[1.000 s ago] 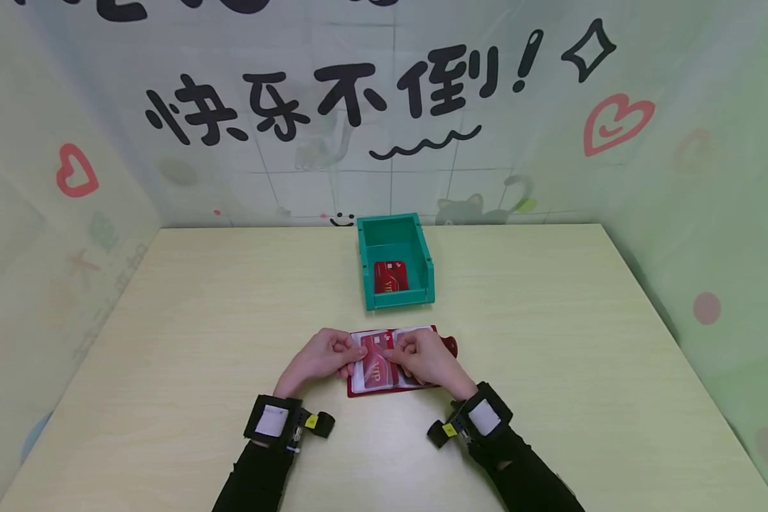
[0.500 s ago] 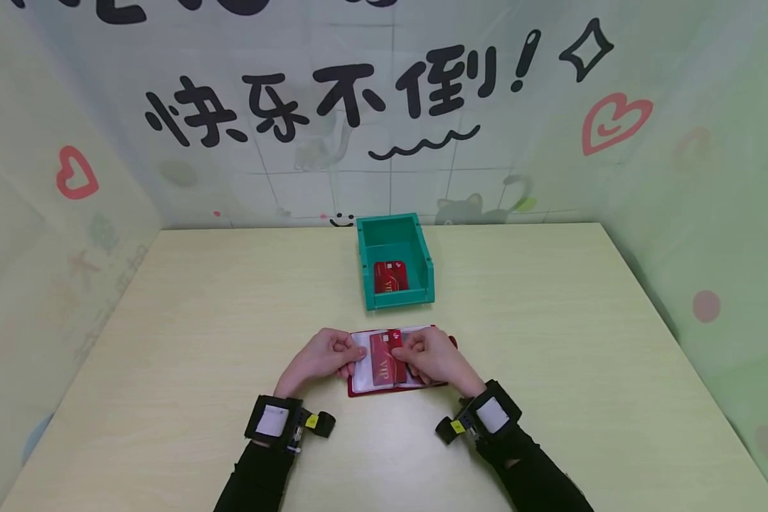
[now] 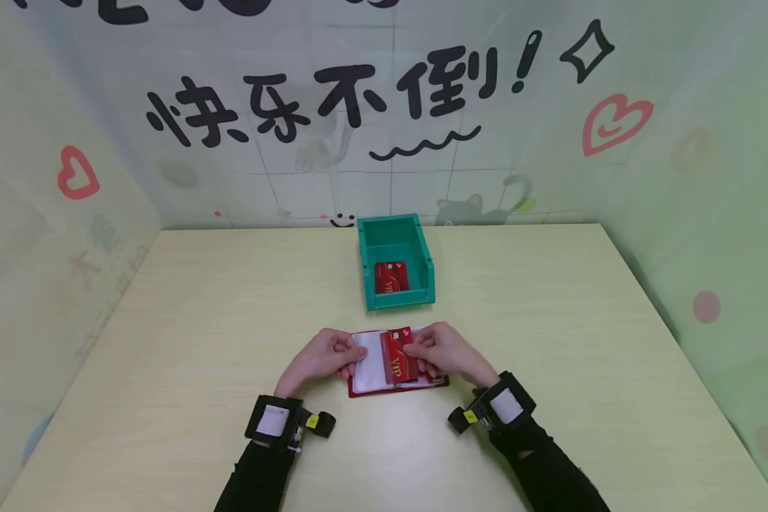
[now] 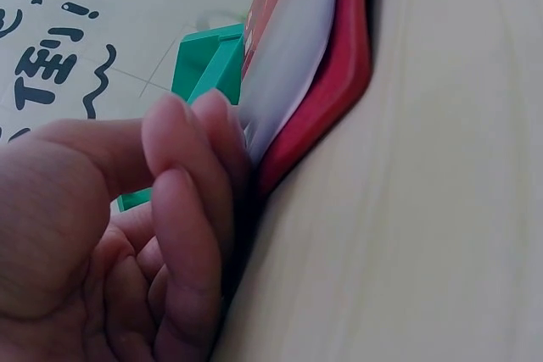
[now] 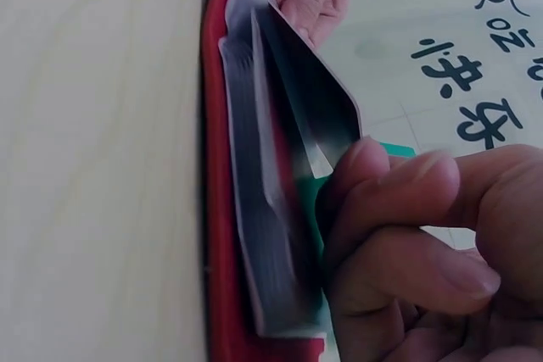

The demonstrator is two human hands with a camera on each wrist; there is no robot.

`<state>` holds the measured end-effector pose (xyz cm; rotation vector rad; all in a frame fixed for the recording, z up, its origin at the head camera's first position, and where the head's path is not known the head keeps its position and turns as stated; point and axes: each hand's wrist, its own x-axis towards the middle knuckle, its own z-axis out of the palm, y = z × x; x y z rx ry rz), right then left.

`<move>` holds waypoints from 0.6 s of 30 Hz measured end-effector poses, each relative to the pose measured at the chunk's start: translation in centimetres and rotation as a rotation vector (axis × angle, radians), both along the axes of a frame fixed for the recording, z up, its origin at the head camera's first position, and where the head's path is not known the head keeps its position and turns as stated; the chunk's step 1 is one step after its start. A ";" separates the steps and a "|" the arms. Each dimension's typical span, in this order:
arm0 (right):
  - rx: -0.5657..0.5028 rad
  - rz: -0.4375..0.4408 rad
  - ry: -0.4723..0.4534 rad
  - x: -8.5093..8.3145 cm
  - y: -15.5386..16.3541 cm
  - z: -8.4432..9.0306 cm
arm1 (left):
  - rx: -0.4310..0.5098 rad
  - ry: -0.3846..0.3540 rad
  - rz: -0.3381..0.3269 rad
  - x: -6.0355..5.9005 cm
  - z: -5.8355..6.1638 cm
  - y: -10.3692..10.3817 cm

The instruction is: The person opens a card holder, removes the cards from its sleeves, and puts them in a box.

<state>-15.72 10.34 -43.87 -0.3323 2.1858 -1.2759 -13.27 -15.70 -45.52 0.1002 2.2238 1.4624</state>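
An open card holder [image 3: 371, 366] with a red cover [image 4: 344, 74] and clear plastic sleeves [image 4: 293, 57] lies on the table. My left hand [image 3: 325, 358] pinches its left edge between thumb and fingers. A red VIP card [image 3: 400, 355] is pinched by my right hand [image 3: 446, 350] at its right edge; it lies partly across the middle of the holder. Seen from the right wrist, the card's dark back [image 5: 318, 82] slants up from the stack of sleeves [image 5: 263, 209], and the right fingers [image 5: 390, 192] are curled at its edge. The holder's right part is partly hidden under the right hand.
Behind the holder stands a green bin [image 3: 398, 304] with another red VIP card [image 3: 390, 276] in it. The pale wooden table [image 3: 217, 313] meets a printed wall sheet [image 3: 294, 192] at the back, with more sheets on both sides.
My right hand has moved to the right, drawing the red VIP card from the left sleeve across the holder's middle. The left hand has stayed at the holder's left edge.
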 end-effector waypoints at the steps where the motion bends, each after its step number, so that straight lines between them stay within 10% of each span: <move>1: -0.001 -0.002 -0.005 -0.1 0.1 0.0 | -0.001 -0.001 0.001 0.0 0.0 0.0; 18: 0.011 -0.035 0.002 -0.8 1.5 0.8 | -0.002 -0.007 0.007 0.1 0.1 0.1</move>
